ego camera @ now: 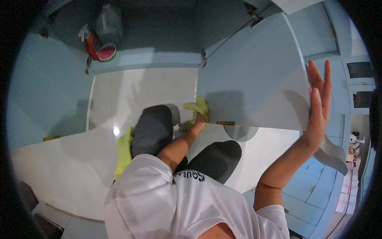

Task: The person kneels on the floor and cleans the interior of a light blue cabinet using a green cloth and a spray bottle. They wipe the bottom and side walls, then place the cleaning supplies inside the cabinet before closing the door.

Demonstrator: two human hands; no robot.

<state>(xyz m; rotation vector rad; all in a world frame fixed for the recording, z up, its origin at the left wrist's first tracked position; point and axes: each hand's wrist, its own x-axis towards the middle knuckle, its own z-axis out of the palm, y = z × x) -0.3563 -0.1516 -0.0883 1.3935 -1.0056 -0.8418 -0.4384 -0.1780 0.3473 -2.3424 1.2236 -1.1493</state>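
My left hand (203, 118) holds a crumpled yellow-green cloth (200, 107) at the left part of an open light-blue cabinet door (256, 74). The cloth hides most of its fingers. My right hand (318, 110) is raised at the outer edge of that same door, with its fingers straight and spread. It touches the edge without wrapping around it. A brass-coloured handle (225, 123) sits on the door's lower rim. Another yellow-green cloth (124, 154) hangs beside my left thigh.
Inside the cabinet (161, 33) stand a red spray bottle (93, 44), a tub with pink contents (106, 53) and a translucent jug (109, 25). A second open door (56, 86) is at left. Pale tiles (143, 85) cover the floor. Blue drawers (304, 182) line the right.
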